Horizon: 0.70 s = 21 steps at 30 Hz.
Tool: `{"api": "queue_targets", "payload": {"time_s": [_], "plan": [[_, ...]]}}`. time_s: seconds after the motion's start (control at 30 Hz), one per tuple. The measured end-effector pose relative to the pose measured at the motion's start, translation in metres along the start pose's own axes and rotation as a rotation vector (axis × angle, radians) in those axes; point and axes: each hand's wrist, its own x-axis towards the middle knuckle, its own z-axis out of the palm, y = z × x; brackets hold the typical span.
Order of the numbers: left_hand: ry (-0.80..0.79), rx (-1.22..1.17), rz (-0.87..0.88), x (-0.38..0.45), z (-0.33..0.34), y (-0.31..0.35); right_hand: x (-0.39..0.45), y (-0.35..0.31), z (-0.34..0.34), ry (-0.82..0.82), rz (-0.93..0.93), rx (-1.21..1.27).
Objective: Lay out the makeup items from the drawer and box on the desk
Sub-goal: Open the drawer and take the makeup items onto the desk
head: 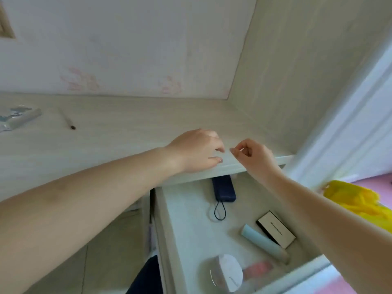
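Both hands at the table's front edge, above the open drawer

The left hand (197,150) rests curled on the table (118,132); the right hand (253,155) pinches thumb to forefinger, whether on anything I cannot tell. In the drawer (186,219), five items: one dark blue case (223,190) half hidden at 12 o'clock, one flat compact (275,229), one pale blue tube (262,242), one round jar (226,272), one blurred pink thing (257,269). One pencil (69,122) lies at 10 o'clock.

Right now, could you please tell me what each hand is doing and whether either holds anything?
Left hand: resting on the desk edge, fingers loosely curled, holding nothing visible.
Right hand: fingertips pinched together; cannot tell if something is held.
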Motion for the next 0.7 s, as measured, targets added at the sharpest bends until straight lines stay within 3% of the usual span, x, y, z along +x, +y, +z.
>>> {"api": "queue_targets", "payload": {"time_s": [0.17,0.4,0.57,0.7], "plan": [[-0.235,-0.036,0.176,0.020,0.060,0.063,-0.039,0.083,-0.034,0.009,0.131,-0.133],[-0.517,-0.023,0.236,0.029,0.153,0.116,-0.056,0.156,-0.037,-0.518,0.331,-0.675],[-0.651,-0.010,0.246,0.033,0.202,0.122,-0.054,0.191,-0.019,-0.609,0.458,-0.666],[-0.652,-0.023,0.254,0.038,0.218,0.117,-0.053,0.203,-0.009,-0.646,0.491,-0.677]]}}
